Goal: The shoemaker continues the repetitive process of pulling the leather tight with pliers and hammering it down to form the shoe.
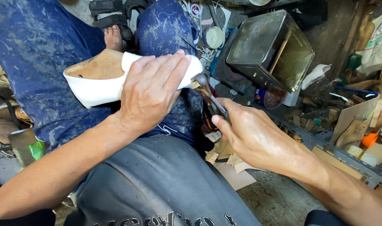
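Left hand (151, 90) clamps a white shoe upper (94, 90) on its wooden last (99, 65); right hand (251, 134) grips pincers (210, 94) biting the toe edge, lasting apparently unfinished

My left grip (151, 90) clamped the white leather shoe upper on its pale wooden last (99, 75) across my blue-trousered knee, while my right grip (251, 134) held grey metal pincers (212, 98) touching its toe, near a square metal tin (270, 48).
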